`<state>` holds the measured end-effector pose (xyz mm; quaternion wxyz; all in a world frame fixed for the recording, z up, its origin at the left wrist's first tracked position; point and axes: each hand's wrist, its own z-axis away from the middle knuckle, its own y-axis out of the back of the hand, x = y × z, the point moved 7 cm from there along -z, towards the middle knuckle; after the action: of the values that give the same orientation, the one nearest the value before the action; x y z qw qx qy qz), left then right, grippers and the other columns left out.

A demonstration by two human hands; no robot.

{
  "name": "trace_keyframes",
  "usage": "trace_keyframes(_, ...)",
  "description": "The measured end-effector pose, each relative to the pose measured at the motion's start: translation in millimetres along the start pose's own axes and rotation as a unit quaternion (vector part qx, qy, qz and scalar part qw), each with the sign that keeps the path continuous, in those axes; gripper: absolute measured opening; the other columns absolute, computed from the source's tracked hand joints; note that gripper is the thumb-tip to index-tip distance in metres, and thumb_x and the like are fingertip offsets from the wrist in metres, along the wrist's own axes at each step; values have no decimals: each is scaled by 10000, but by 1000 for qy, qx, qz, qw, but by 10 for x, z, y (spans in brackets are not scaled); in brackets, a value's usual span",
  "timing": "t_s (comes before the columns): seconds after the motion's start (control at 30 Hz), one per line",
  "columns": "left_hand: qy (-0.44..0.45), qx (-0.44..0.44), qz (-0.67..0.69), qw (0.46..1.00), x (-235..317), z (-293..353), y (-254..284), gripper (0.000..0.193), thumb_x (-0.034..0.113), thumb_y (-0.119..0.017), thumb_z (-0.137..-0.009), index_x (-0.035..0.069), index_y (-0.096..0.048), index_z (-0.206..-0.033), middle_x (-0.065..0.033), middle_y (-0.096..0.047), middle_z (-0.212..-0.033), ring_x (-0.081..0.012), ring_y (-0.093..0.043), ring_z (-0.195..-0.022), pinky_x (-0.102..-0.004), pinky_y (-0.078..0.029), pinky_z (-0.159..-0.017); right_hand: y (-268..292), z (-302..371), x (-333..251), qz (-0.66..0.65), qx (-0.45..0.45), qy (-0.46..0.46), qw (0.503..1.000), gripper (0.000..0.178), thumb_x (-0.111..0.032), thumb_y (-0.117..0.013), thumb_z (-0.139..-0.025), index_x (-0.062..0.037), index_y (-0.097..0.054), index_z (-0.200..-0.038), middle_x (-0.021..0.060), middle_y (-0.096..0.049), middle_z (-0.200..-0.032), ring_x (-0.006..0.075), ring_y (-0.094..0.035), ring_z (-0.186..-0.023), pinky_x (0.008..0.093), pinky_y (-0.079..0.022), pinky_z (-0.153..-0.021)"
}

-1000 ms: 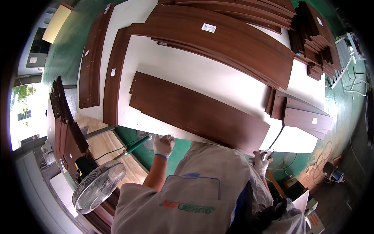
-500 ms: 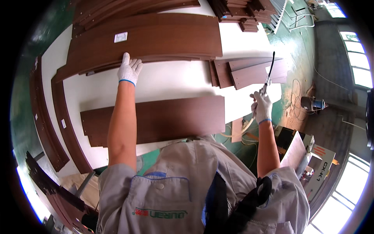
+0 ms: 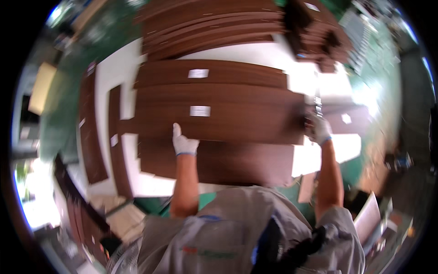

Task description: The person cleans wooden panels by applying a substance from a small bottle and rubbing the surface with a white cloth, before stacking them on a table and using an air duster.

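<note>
A dark brown wood-grain panel (image 3: 251, 112) with a white label lies across the middle of the white tabletop. My left hand (image 3: 186, 144), in a white knit glove, grips its near edge, thumb on top and fingers mostly hidden underneath. At the panel's right end, my gloved right hand (image 3: 319, 129) is closed around an air blow gun (image 3: 318, 104) whose thin nozzle points away from me. Motion blur hides whether that hand also touches the panel. Another labelled panel (image 3: 242, 75) lies just beyond, and a plain brown panel (image 3: 219, 160) shows nearer to me, partly covered.
Stacked brown panels (image 3: 210, 25) fill the far side, with shorter pieces (image 3: 319, 32) piled at far right. Narrow curved strips (image 3: 93, 132) lie along the left. More boards (image 3: 349, 119) sit beyond my right hand. White tabletop (image 3: 148, 183) shows between them.
The labelled panel has come toward me with my left hand on its edge, now overlapping the nearer panel. Another labelled panel shows behind it. My right hand has moved to its right end. The view has shifted.
</note>
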<state>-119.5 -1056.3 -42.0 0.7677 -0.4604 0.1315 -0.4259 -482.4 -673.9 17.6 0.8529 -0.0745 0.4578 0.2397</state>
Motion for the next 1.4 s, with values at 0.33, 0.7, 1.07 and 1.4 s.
trace_keyframes(0.33, -207, 83, 56, 973, 203, 207, 463, 958, 864, -174, -922, 150, -488, -1477, -79, -541, -1450, -302, -492, -1336, -524, -387, -1152, 162, 815, 493, -148, -19, -146, 978, 328, -487, -667, -948, -169, -614, -886, 20, -673, -844, 125, -498, -492, 250, -378, -392)
trace_keyframes(0.7, -53, -99, 83, 990, -356, 984, 617, 510, 530, -395, -1065, 75, -602, -1167, -88, -603, -1167, -231, -558, -1094, -405, -460, -992, 514, 1939, 1550, -38, 35, -116, 992, 524, 60, -605, -821, 0, -590, -1341, 29, -665, -1004, 98, -591, -690, 246, -441, -547)
trace_keyframes(1.07, 97, 384, -273, 877, 275, 2598, 2663, 368, 383, -554, -1024, 59, -546, -850, -88, -586, -766, -239, -581, -710, -320, -463, -560, 912, 1945, 2364, 106, 217, -119, 963, 481, -245, -678, -975, 19, -596, -1369, 31, -670, -914, 117, -623, -595, 267, -489, -512)
trace_keyframes(1.4, -47, 19, -549, 834, -371, 171, 212, 312, 325, -745, -941, 43, -627, -876, -45, -624, -756, -141, -629, -668, -269, -494, -548, 630, 1779, 2107, 53, 37, -107, 992, 330, -372, -772, -892, -44, -754, -865, 74, -687, -676, 140, -614, -547, 321, -458, -498)
